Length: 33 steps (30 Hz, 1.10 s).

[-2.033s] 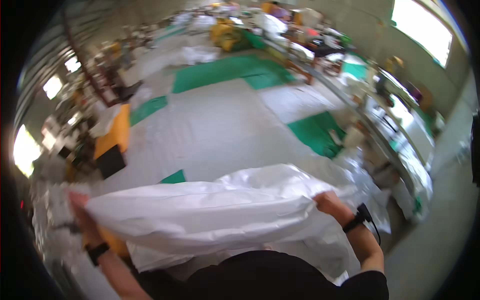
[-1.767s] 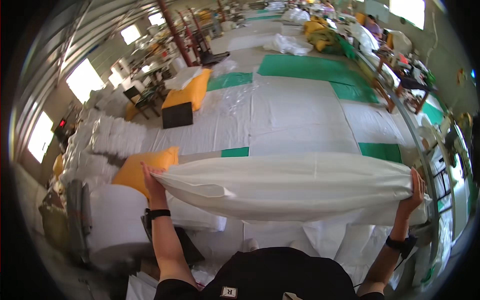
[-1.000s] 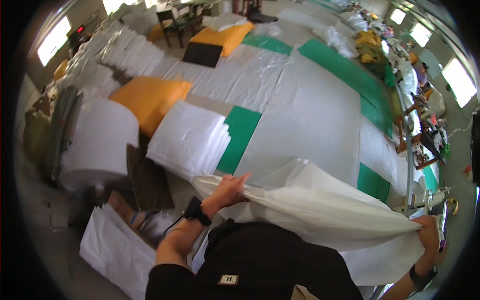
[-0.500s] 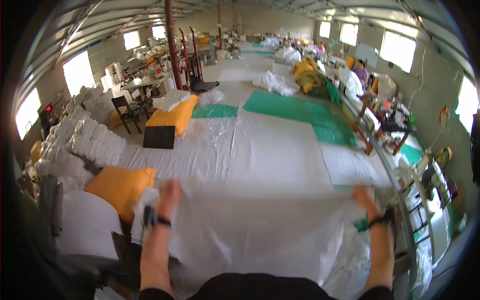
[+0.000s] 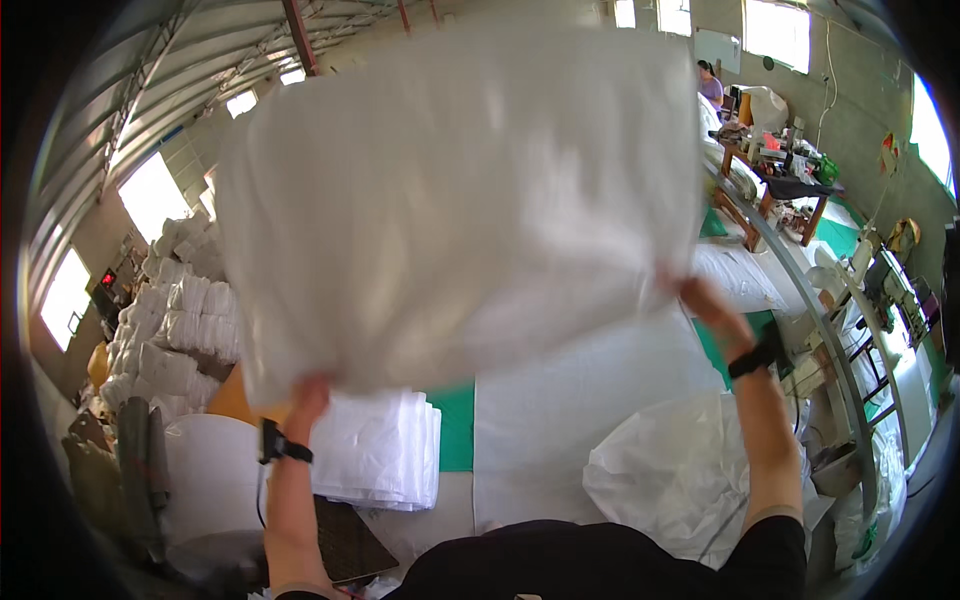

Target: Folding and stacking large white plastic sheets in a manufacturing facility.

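A large white plastic sheet (image 5: pixel 460 210), blurred by motion, billows up in front of me and hides much of the room. My left hand (image 5: pixel 312 396) grips its lower left edge. Further right and higher, my right hand (image 5: pixel 695 292) is closed on its lower right edge, its fingers partly smeared. Just below and right of my left hand lies a neat stack of folded white sheets (image 5: pixel 385 455). Under my right forearm spreads a heap of crumpled see-through plastic (image 5: pixel 660 450).
White bundles (image 5: pixel 190 310) are piled at the left, behind a large white roll (image 5: pixel 208 465). A curved metal rail (image 5: pixel 800 290) runs along the right. Beyond it stand cluttered work tables (image 5: pixel 800 185) and a person (image 5: pixel 709 88). White and green sheeting (image 5: pixel 456 430) covers the floor.
Both hands have swung the white sheet upward from waist level, so it now blocks the far view. My view has shifted, and the stack of folded sheets shows fully.
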Each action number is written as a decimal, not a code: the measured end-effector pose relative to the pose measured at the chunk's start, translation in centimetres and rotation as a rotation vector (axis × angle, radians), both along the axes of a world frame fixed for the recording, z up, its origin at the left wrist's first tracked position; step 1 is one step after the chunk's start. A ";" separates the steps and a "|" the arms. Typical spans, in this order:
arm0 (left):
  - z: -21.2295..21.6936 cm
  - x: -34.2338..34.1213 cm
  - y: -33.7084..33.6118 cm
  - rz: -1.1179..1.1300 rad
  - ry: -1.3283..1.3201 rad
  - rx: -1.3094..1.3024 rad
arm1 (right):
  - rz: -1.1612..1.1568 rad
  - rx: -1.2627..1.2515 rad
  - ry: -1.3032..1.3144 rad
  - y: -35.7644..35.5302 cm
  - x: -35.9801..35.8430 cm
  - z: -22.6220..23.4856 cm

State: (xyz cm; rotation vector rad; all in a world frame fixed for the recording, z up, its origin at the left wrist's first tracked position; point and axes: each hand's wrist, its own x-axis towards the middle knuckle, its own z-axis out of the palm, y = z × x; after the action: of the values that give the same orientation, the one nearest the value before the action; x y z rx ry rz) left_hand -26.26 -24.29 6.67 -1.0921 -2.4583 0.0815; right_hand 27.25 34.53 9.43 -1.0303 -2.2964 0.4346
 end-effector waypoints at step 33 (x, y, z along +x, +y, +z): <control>4.7 -11.6 -0.3 0.141 -0.248 0.147 | -0.005 0.297 -0.355 5.4 -6.2 9.1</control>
State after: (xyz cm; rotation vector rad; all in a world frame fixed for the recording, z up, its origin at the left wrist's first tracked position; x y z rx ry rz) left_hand -37.86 -24.58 11.38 -0.9119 -2.7092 -0.2006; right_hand 21.08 39.98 18.52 -1.0246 -2.5653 -0.1030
